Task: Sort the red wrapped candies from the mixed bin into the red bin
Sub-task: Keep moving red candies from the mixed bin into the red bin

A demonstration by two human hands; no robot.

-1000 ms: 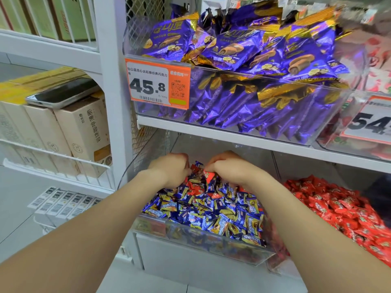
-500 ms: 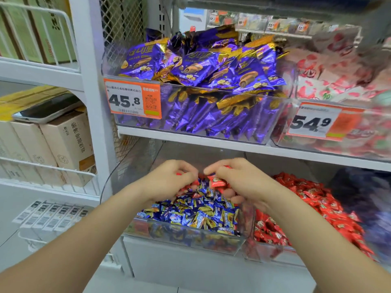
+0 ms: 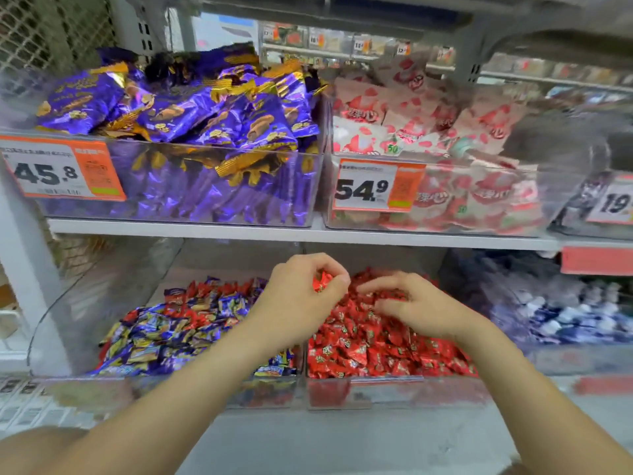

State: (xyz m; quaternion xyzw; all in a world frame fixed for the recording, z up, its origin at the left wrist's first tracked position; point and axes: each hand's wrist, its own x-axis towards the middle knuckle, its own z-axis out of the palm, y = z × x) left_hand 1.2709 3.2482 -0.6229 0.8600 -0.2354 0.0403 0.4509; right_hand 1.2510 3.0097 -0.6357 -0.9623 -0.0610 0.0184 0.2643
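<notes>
One red candy [image 3: 322,282] I'm pinching in my left hand [image 3: 298,299], right hand [image 3: 416,306] is hanging open; releasing early is risking hitting the mixed bin [image 3: 205,392] lower left

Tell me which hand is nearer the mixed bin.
Left. The left hand, pinching a red candy, hovers at the right edge of the mixed bin; the right hand is farther right, over the red bin.

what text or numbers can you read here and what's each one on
"45.8": left tag, on the purple snack bin.
"54.9": middle tag, on the pink snack bin.
"50": a pink pack.
"19", cut off: right tag.
Fine print on tags, candy wrappers, far shelf labels: too blurred to read.
</notes>
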